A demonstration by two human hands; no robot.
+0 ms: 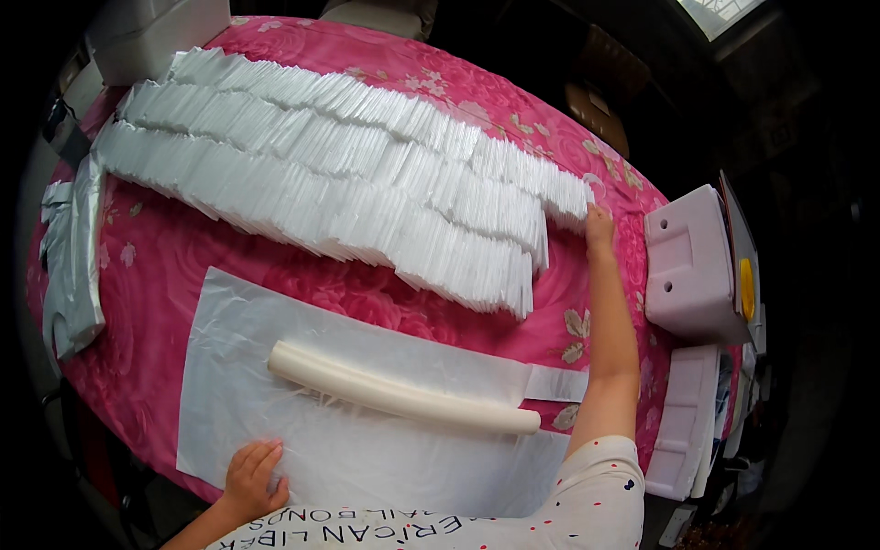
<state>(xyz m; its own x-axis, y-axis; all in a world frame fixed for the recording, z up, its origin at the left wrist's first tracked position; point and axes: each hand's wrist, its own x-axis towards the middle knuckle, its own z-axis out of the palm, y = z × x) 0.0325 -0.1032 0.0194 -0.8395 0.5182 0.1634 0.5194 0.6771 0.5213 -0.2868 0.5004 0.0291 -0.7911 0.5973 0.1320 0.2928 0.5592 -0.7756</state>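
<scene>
Long overlapping rows of thin white packets (pixel 335 179) stand on edge across the far half of the table. My right arm is stretched out, and my right hand (pixel 599 229) is closed at the right end of the farthest row; its fingertips and what they pinch are too small to make out. Close to me a translucent white plastic sheet (pixel 247 367) lies flat. Across it rests a cream-coloured roll or tube (pixel 403 390). My left hand (pixel 255 478) lies on the sheet's near left part, thumb apart from the fingers, holding nothing.
A pink flowered cloth (pixel 302 289) covers the table. Beside the sheet's right end lies a small white flat piece (pixel 556 383). White foam boxes (pixel 692 252) stand at the right, another box (pixel 160 41) at the far left. White plastic bags (pixel 73 266) hang over the left edge.
</scene>
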